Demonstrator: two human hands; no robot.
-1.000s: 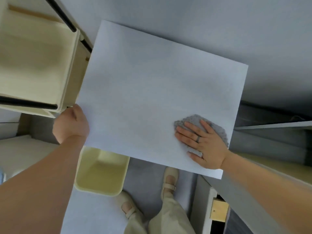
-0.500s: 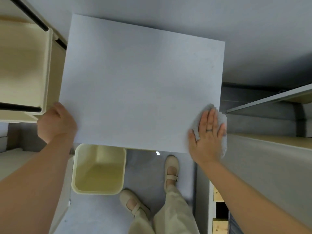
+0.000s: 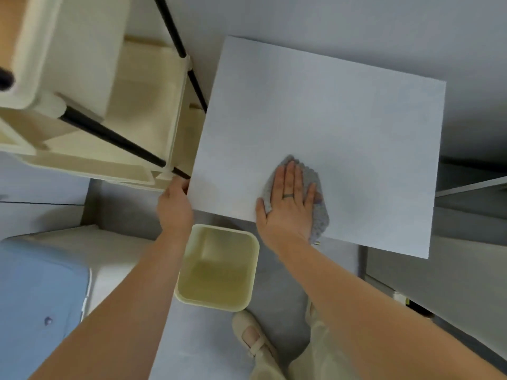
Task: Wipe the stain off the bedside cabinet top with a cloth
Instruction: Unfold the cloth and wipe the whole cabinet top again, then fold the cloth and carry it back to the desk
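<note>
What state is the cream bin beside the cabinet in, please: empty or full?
Empty: the cream bin stands upright on the floor, and its bare bottom and inner walls show with nothing in it.

Bright, soft, even light is spreading everywhere; the cabinet top [image 3: 343,119] is looking pale, washed out. Dark shadow is sitting just past its right edge. The cream shelf unit [image 3: 145,105] in the upper left is smearing with blur. Wide-angle distortion is bending lines toward the frame edges; fine detail is looking soft.
</note>
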